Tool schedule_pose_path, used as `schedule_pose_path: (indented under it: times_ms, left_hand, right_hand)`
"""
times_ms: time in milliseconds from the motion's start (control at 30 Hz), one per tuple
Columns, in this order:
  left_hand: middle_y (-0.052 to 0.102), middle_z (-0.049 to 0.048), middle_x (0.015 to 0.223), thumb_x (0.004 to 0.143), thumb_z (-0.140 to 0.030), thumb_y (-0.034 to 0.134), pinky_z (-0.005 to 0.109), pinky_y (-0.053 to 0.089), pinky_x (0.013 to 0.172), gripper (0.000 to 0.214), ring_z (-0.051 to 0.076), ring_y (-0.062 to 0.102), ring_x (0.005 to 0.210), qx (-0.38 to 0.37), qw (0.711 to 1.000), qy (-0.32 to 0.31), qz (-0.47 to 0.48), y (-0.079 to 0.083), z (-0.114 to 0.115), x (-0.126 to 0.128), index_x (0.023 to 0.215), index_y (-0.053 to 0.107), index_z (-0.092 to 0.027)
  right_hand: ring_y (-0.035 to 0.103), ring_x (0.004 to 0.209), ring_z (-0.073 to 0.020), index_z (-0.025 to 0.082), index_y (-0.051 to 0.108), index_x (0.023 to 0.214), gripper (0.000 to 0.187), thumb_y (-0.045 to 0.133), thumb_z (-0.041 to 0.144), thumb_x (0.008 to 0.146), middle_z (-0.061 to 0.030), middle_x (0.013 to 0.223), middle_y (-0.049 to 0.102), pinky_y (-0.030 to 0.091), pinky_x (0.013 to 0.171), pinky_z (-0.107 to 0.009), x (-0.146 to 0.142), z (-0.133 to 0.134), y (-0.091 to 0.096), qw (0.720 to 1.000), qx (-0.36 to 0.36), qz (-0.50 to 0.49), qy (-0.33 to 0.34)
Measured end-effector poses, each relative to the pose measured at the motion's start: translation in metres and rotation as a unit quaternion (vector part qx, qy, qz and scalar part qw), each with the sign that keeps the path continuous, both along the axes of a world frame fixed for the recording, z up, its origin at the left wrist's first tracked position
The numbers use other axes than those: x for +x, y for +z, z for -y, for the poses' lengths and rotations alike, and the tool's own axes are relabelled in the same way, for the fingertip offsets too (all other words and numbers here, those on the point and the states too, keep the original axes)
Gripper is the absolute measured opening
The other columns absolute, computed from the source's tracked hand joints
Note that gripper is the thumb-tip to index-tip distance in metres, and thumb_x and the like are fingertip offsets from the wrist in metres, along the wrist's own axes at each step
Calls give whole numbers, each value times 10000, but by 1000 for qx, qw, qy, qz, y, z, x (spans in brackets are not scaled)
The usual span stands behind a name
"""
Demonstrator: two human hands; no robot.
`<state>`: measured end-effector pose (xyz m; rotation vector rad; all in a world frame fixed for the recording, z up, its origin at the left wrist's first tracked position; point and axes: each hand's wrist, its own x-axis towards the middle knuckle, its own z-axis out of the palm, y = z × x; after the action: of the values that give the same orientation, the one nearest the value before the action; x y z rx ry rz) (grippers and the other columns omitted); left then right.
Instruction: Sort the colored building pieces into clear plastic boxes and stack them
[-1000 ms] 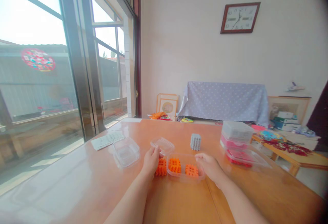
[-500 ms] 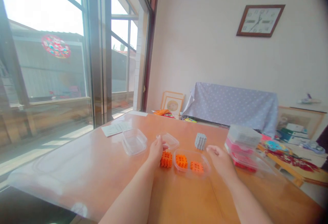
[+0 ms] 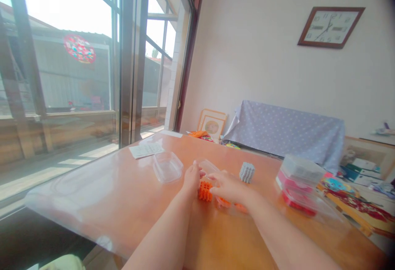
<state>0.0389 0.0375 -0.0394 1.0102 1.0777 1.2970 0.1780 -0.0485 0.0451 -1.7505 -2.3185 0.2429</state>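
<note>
Wooden tabletop point(image 3: 123, 187) beside a tall window point(image 3: 77, 56); a clock point(image 3: 331, 27) hangs on the far wall. An empty clear tub point(image 3: 168, 166) stands near the left hand point(image 3: 191, 177). Its fingers lie together against an orange block point(image 3: 205, 190), though any grip cannot be told. The right hand point(image 3: 226, 187), fingers loosely extended, lies over a clear tray point(image 3: 231, 211) holding more blocks point(image 3: 222, 201).

1. Single head-worn view, looking forward and down over the counter point(image 3: 123, 204).
2. Close to the left hand point(image 3: 191, 178) and right hand point(image 3: 226, 187), mid-frame.
3. Faces the far wall point(image 3: 253, 56); window point(image 3: 77, 56) at left.
</note>
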Motion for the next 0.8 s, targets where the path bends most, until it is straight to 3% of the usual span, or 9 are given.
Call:
schedule_pose_path:
  times_ms: [167, 400, 533, 667, 800]
  left_hand:
    - [727, 176, 856, 871, -741, 380, 354, 486, 719, 669, 255, 680, 822, -10, 1000, 1, 7, 2, 0, 0, 944, 626, -124]
    - [715, 171, 864, 880, -717, 403, 352, 491, 700, 659, 242, 677, 792, -19, 999, -10, 29, 0, -1, 2, 1010, 631, -113]
    - [720, 174, 865, 858, -744, 408, 351, 487, 711, 677, 245, 679, 792, -11, 1000, -11, 24, -4, -3, 2, 973, 634, -117]
    - [734, 179, 875, 850, -749, 412, 356, 478, 731, 688, 263, 682, 828, 5, 1000, -11, 12, -5, -3, 2, 976, 642, -113]
    - [739, 195, 907, 874, -703, 420, 363, 477, 745, 649, 273, 679, 871, -9, 1000, -16, 2, -2, -1, 2, 1009, 655, -114]
  right_hand:
    - [603, 1014, -286, 298, 687, 1157, 457, 682, 303, 700, -48, 1034, 700, 405, 862, -375, -13, -21, 4, 993, -42, 108, 19]
    - [632, 852, -238, 276, 713, 1007, 319, 653, 274, 693, -12, 874, 717, 410, 849, -376, -14, -35, -7, 990, -59, 117, 57]
    - [634, 843, -225, 280, 721, 1016, 322, 642, 266, 705, -1, 858, 719, 414, 828, -347, -13, -34, -6, 992, -63, 95, 55]
    - [626, 911, -227, 301, 683, 1172, 470, 648, 256, 705, -14, 1011, 722, 417, 797, -310, -4, -26, 4, 999, -27, 38, 23]
    - [623, 905, -193, 228, 676, 1147, 452, 635, 194, 698, -33, 1049, 717, 416, 770, -258, 20, -16, 9, 999, -10, -46, 7]
